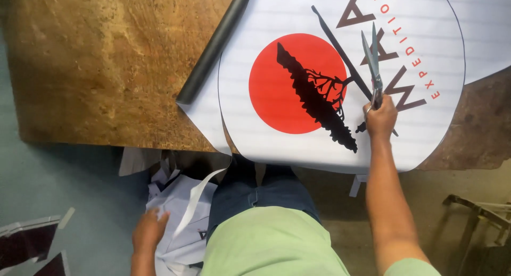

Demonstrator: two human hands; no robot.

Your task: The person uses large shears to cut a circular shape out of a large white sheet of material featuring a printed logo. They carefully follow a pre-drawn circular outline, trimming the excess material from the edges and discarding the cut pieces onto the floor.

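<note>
Scissors (373, 63) with grey blades sit in the right hand (381, 117), right of centre in the frame, the fingers closed through the handles and the blades nearly shut, pointing toward the top edge. The hand and scissors rest over a large round white printed sheet (266, 132) that fills the upper middle and right of the frame; it carries a red disc (271, 90) crossed by a black jagged tree-like shape, with brown and red lettering toward the upper right. The sheet lies on a worn brown tabletop (106, 68), its lower rim hanging over the near table edge. A dark rolled tube (213, 47) lies diagonally along the sheet's left side, from top centre down toward the middle. The left hand (149, 231) is low in the lower left of the frame, below table level, fingers curled onto a pile of white paper offcuts (181, 239) on the floor; a thin white strip (199, 199) curls up from there toward the sheet. A light green shirt and blue jeans show at bottom centre
</note>
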